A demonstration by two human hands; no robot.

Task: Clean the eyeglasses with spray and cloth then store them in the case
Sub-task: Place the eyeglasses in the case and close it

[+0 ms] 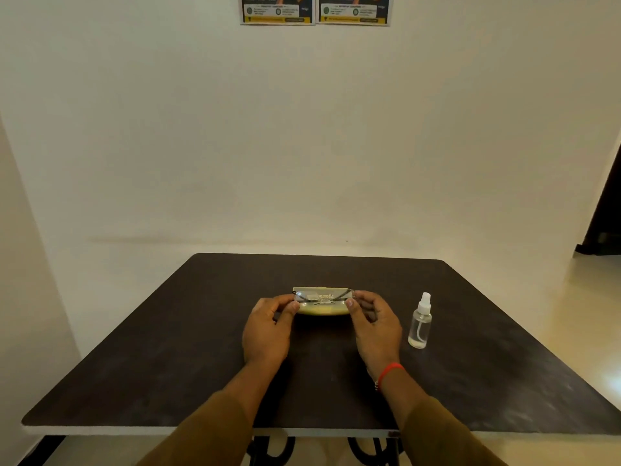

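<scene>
I see the open pale-yellow oval glasses case (322,309) mid dark worktop (168,348), thin-framed eyeglasses (323,297) over it; the clear plastic spray bottle (420,322) stands to its right.

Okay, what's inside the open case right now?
The folded eyeglasses lie in the yellowish case, with the left hand and right hand at its ends. What lies beneath the glasses, a cloth for instance, cannot be seen.

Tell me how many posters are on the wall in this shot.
2. Both hang side by side at the top of the wall: the left poster and the right poster. Their upper parts are cut off by the frame, so more could hang out of view.
</scene>
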